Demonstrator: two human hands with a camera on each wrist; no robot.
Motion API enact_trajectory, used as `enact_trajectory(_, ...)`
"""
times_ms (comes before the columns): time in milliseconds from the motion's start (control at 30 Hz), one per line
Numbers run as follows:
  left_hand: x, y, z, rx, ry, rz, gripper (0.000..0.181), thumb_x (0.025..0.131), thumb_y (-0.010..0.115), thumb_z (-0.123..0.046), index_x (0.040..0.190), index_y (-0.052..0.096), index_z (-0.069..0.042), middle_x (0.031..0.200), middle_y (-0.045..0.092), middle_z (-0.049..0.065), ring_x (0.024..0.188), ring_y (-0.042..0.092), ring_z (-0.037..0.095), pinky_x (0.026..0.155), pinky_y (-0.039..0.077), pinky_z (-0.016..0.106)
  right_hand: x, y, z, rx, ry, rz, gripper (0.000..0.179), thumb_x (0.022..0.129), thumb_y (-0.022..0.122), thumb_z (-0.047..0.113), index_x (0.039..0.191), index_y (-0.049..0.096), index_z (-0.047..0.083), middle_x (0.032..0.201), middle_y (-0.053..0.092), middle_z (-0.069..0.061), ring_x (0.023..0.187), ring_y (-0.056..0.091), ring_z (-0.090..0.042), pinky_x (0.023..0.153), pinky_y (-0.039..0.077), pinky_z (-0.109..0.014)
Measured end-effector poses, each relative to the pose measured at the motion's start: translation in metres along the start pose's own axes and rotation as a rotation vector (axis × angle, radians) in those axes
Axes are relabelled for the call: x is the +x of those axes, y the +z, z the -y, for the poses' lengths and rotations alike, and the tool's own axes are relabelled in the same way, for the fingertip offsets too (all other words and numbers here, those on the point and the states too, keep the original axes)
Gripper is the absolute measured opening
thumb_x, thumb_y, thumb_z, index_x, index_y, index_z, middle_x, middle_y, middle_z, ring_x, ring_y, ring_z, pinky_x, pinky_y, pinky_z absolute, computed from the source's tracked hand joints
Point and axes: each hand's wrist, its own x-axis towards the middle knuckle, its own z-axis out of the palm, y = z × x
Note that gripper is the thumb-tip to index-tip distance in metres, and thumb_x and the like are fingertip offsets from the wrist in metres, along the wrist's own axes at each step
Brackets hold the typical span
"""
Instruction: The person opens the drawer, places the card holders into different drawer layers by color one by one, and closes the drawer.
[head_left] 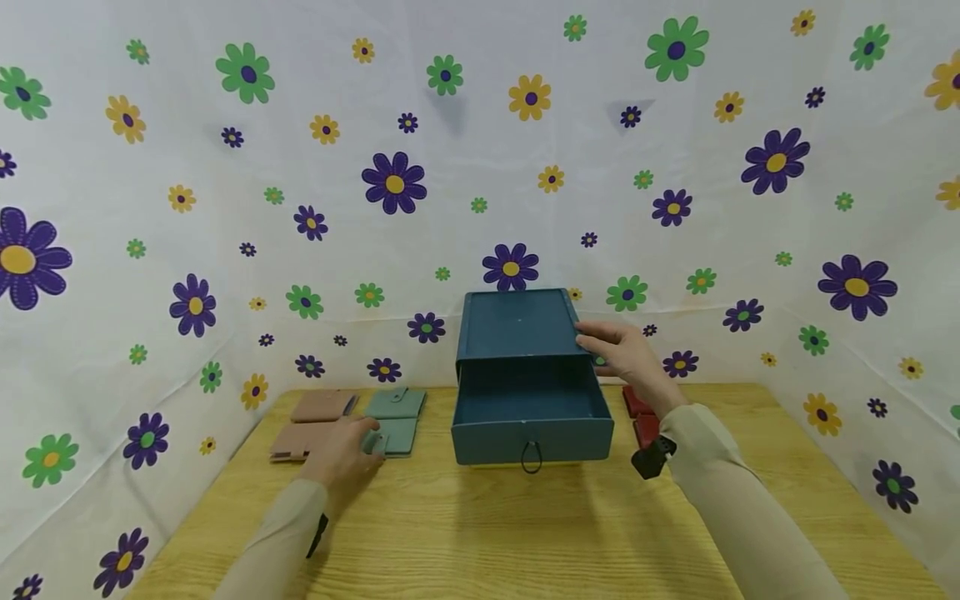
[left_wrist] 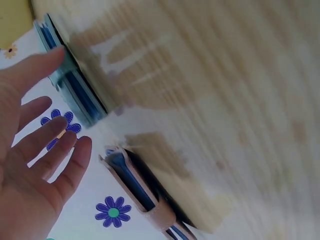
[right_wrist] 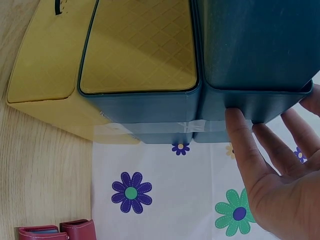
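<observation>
My left hand (head_left: pixel 345 450) hovers over the left side of the table, fingers spread and loosely bent, nothing in its grasp. In the left wrist view its thumb overlaps a mint green wallet (left_wrist: pixel 75 82) with a strap. A second mint wallet (head_left: pixel 397 403) lies just behind that one. Two pink wallets (head_left: pixel 324 406) are left of them, partly covered by the hand. With extended fingers, my right hand (head_left: pixel 628 360) touches the right side of a blue drawer box (head_left: pixel 521 323). Its top drawer (head_left: pixel 491 443) is pulled out, and its inside shows bare.
Beneath the blue box, the right wrist view shows a yellow-fronted drawer (right_wrist: pixel 140 45) and a yellow box (right_wrist: pixel 50 65), stacked and joined by clear tape (right_wrist: pixel 150 127). Red wallets (head_left: pixel 636 402) lie right of the stack. A flower-printed cloth (head_left: pixel 480 242) hangs behind the wooden table (head_left: pixel 420 517).
</observation>
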Motion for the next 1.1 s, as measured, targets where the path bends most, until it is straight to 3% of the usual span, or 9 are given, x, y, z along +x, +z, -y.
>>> enact_trajectory(300,0.004,-0.001,0.005,-0.058,-0.048,0.068,0.055,0.08,0.077,-0.024,0.129,0.059,-0.009,0.141,0.051,0.017,0.128,0.049,0.039,0.099,0.046,0.057,0.002,0.002,-0.002,-0.015,-0.006,0.002,0.052,0.099,0.058,0.036,0.145,0.049,0.013,0.15,0.046,-0.014,0.132,0.05,-0.037,0.098,0.049,-0.051)
enact_trajectory(500,0.011,0.001,0.009,-0.047,-0.045,0.121,0.053,0.075,0.078,-0.019,0.123,0.061,-0.007,0.131,0.058,0.015,0.115,0.057,0.031,0.091,0.05,0.051,0.003,0.004,-0.001,-0.015,-0.002,0.004,0.051,0.099,0.057,0.035,0.145,0.05,0.013,0.15,0.047,-0.014,0.132,0.051,-0.037,0.098,0.049,-0.051)
enact_trajectory(600,0.012,0.002,0.011,-0.051,-0.064,0.137,0.053,0.072,0.077,-0.018,0.122,0.061,-0.009,0.135,0.057,0.015,0.114,0.056,0.028,0.09,0.05,0.05,0.003,0.005,-0.001,-0.015,-0.005,0.006,0.051,0.099,0.058,0.035,0.145,0.05,0.013,0.15,0.047,-0.013,0.132,0.051,-0.037,0.097,0.05,-0.051)
enact_trajectory(733,0.013,0.001,0.012,-0.057,-0.082,0.14,0.053,0.07,0.077,-0.018,0.12,0.061,-0.012,0.138,0.055,0.014,0.113,0.055,0.026,0.089,0.05,0.048,0.003,0.005,0.0,-0.011,-0.006,0.009,0.052,0.099,0.058,0.036,0.145,0.05,0.013,0.15,0.046,-0.013,0.132,0.051,-0.037,0.098,0.049,-0.051)
enact_trajectory(933,0.016,0.001,0.007,-0.012,-0.032,0.119,0.047,0.07,0.084,-0.029,0.109,0.062,-0.013,0.122,0.062,0.011,0.102,0.057,0.025,0.083,0.05,0.047,0.002,0.002,0.001,-0.009,-0.004,0.006,0.052,0.099,0.057,0.036,0.145,0.049,0.013,0.15,0.046,-0.013,0.133,0.05,-0.037,0.099,0.048,-0.051)
enact_trajectory(1100,0.015,0.0,0.003,0.014,-0.041,0.13,0.044,0.072,0.085,-0.039,0.103,0.061,-0.019,0.133,0.056,0.014,0.106,0.057,0.029,0.084,0.051,0.051,0.0,0.001,0.001,-0.014,-0.002,0.001,0.052,0.1,0.057,0.035,0.146,0.048,0.013,0.151,0.045,-0.014,0.132,0.05,-0.037,0.099,0.049,-0.051)
